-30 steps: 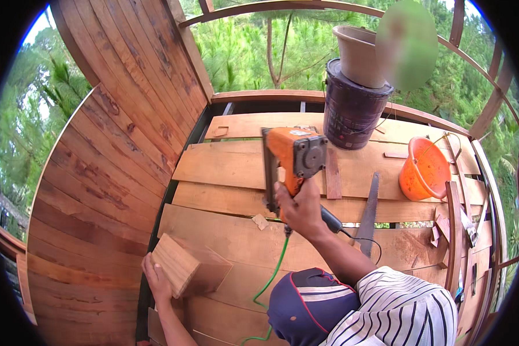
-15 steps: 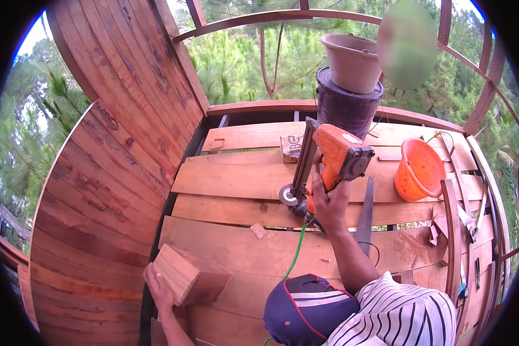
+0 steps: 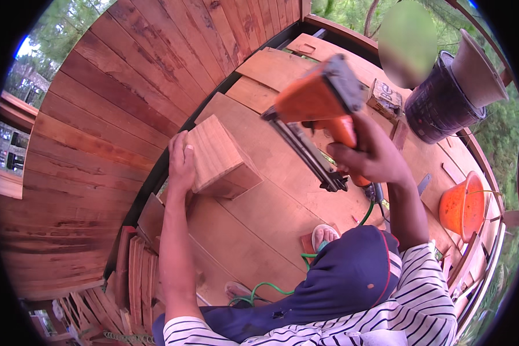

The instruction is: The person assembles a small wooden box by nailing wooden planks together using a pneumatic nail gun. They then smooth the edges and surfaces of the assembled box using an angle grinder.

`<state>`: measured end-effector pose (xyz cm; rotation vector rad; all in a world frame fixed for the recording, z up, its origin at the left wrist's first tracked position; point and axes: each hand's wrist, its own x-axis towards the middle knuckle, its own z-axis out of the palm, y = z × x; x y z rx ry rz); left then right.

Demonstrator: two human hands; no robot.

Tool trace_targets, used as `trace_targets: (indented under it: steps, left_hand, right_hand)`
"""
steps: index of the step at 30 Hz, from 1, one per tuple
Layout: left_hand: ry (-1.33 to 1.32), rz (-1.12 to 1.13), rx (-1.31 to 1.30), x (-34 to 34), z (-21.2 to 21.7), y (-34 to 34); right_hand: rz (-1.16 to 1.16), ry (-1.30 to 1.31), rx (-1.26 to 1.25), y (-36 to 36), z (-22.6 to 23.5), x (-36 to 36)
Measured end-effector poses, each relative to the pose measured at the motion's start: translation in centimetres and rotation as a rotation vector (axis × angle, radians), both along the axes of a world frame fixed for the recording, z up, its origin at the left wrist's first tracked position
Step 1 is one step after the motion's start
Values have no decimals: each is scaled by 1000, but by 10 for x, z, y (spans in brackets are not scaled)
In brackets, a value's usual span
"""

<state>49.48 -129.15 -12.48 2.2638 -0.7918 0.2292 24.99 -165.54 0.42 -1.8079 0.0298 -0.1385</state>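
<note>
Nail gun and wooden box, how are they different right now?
The nail gun is orange and dark grey; the wooden box is wood-brown. The nail gun is gripped in the right hand; the wooden box has the left hand against its edge. Both have a hand on them.

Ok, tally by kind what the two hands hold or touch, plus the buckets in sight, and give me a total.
Nail gun: 1, in the right hand
Box-shaped wooden piece: 1, touched by the left hand
Buckets: 3, the orange bucket, the dark bucket and the grey bucket atop it
Total: 5
</note>
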Motion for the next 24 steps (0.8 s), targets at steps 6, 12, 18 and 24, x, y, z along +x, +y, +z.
trace_targets:
  steps: [6, 12, 18, 24]
  left_hand:
    - [15, 4, 5, -7, -5, -10]
    - [33, 26, 55, -10, -3, -5]
    - [11, 24, 68, -9, -3, -8]
    - [13, 48, 69, -8, -2, -8]
  right_hand:
    - [429, -167, -445, 18, 9, 91]
    - [571, 88, -482, 25, 40, 121]
    - [633, 104, -551, 31, 33, 130]
    - [661, 132, -570, 37, 32, 132]
